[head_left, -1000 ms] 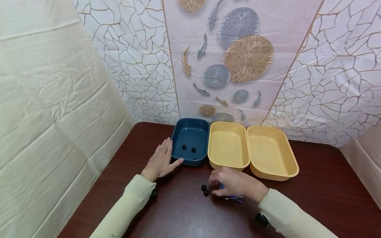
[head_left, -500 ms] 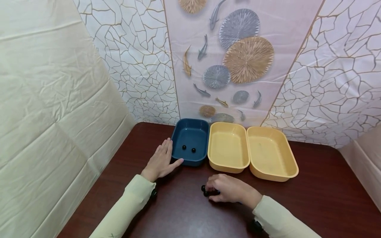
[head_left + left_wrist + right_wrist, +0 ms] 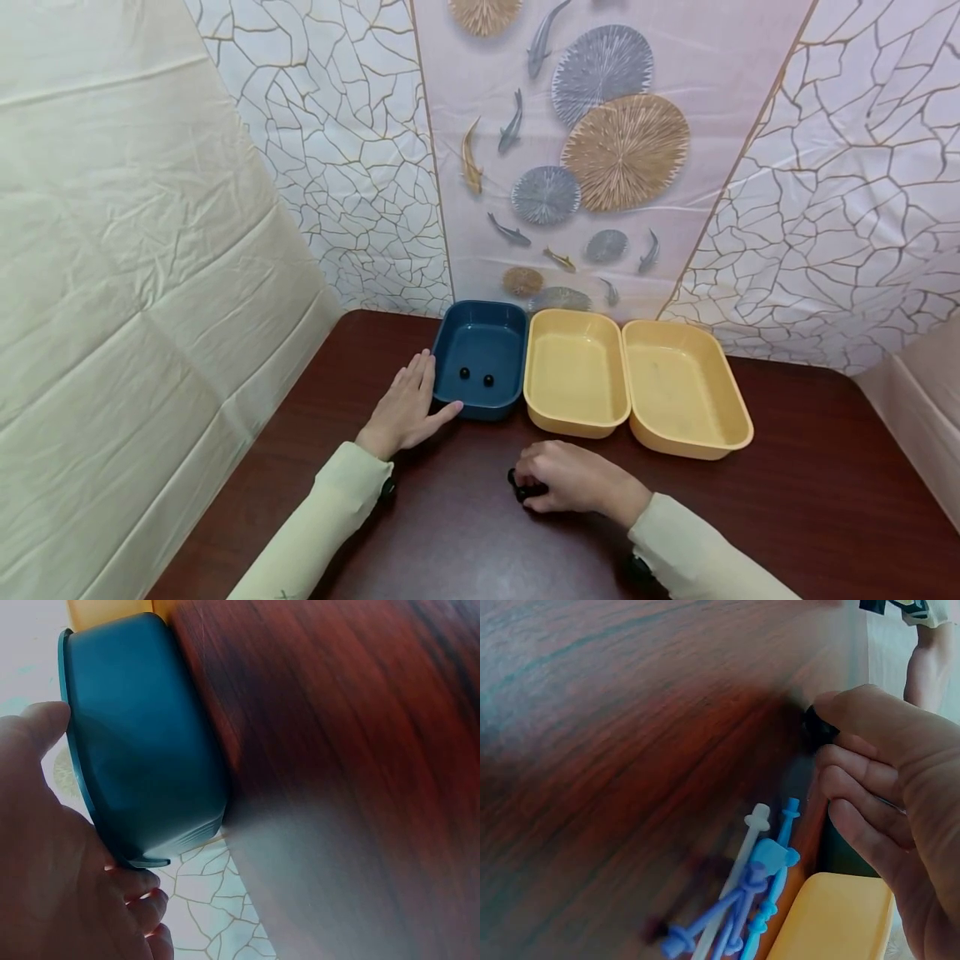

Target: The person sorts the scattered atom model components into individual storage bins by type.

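Note:
My left hand [image 3: 405, 408] rests against the left and front rim of the blue bin [image 3: 480, 412], fingers straight and thumb spread. Two black balls [image 3: 464, 373] lie inside that bin. My right hand [image 3: 576, 478] is low over the table, in front of the yellow bins. In the right wrist view its thumb and forefinger pinch a black ball [image 3: 820, 729]. Another dark ball [image 3: 512, 477] shows just beyond the fingertips in the head view. Beside the hand in the right wrist view lie small plastic pieces: light blue [image 3: 774, 859], purple [image 3: 754, 876] and white [image 3: 744, 851].
A yellow bin [image 3: 577, 429] stands right of the blue one, and a second yellow bin [image 3: 693, 450] stands beside it. The dark wooden table [image 3: 450, 542] meets a patterned cloth [image 3: 360, 250] behind the bins. Pale cloth [image 3: 150, 292] hangs at the left.
My right hand has moved slightly left and toward me, onto the balls, covering the blue pieces in the head view. A dark spot at the blue bin's front has gone from sight. My left hand stays put.

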The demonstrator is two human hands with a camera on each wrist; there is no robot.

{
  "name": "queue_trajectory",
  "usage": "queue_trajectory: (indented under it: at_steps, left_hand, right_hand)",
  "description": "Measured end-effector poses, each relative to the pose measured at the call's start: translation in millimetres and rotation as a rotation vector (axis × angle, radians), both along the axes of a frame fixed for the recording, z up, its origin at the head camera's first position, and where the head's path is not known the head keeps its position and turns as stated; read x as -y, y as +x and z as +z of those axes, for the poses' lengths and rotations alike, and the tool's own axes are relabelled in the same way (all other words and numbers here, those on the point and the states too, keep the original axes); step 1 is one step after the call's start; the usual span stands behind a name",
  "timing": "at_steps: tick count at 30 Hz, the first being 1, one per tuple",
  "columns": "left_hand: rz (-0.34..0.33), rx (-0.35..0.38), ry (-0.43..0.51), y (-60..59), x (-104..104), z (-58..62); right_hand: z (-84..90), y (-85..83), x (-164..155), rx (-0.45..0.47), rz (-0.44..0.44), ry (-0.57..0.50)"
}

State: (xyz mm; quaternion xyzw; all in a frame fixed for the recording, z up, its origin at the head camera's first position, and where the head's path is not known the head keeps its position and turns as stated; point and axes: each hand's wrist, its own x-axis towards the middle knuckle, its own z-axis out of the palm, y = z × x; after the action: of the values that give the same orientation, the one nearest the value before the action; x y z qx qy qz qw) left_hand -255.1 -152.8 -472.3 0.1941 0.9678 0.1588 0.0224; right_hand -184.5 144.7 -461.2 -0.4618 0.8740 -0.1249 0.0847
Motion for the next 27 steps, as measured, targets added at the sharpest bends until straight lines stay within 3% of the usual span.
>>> queue_trajectory:
  at_steps: [6, 13, 27]
  left_hand:
    - [0.0, -0.005, 0.004, -0.3, 0, -0.8]
    - [-0.002, -0.005, 0.011, -0.4, 0, -2.0]
    - [-0.01, -0.009, -0.002, -1.6, 0, -0.6]
  right_hand:
    - [-2.3, 0.7, -3, 0.072, -0.039, -0.011]
    - [9.0, -1.8, -10, 0.014, -0.025, -0.065]
    - [45.1, -18.7, -11, -0.075, -0.051, -0.067]
